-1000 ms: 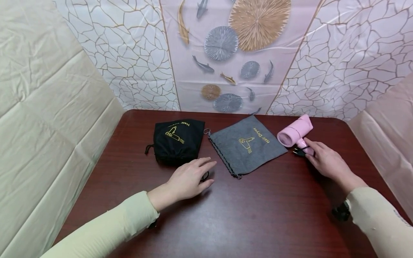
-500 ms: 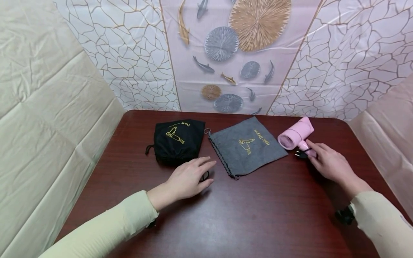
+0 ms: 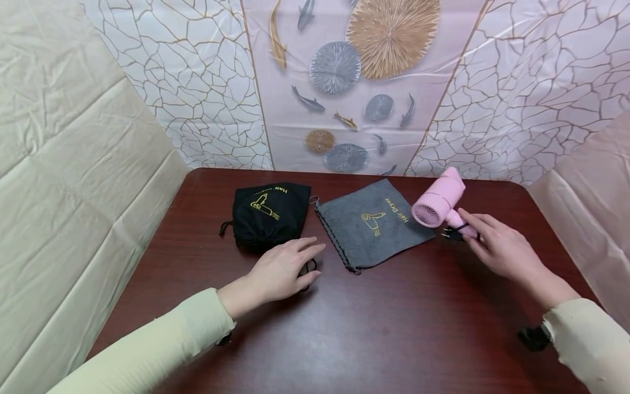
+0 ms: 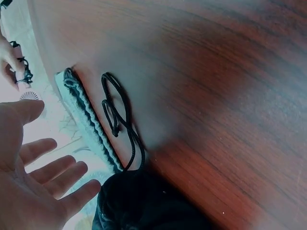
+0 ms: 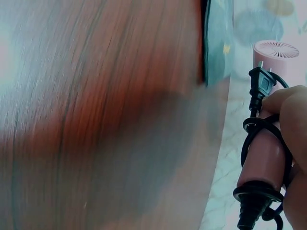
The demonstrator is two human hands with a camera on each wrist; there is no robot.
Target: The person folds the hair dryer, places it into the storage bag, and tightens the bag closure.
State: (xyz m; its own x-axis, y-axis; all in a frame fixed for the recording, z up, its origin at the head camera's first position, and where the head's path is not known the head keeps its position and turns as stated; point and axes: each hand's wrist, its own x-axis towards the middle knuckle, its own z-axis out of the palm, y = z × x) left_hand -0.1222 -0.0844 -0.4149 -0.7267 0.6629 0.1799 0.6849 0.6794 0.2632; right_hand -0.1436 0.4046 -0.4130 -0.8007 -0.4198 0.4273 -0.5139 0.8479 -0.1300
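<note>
My right hand (image 3: 507, 249) grips the handle of a pink hair dryer (image 3: 438, 200), which appears tilted and lifted off the table. A black power cord is wrapped round the handle; its two-pin plug (image 5: 261, 81) shows in the right wrist view. Beside the dryer lies a flat grey drawstring pouch (image 3: 369, 224) with yellow "Hair Dryer" print. A fuller black drawstring pouch (image 3: 270, 213) sits to its left. Near that pouch's front corner hovers my left hand (image 3: 278, 271), fingers spread loosely and holding nothing. The black drawstring loop (image 4: 127, 108) lies on the wood close to it.
Everything rests on a dark red-brown wooden table (image 3: 354, 334). A patterned backdrop (image 3: 339, 126) rises behind its far edge. Beige cloth walls (image 3: 98, 164) flank it on the left and right.
My right hand has moved the hair dryer a little to the left and up, towards the grey pouch's right corner. The left hand and the pouches stay about where they were.
</note>
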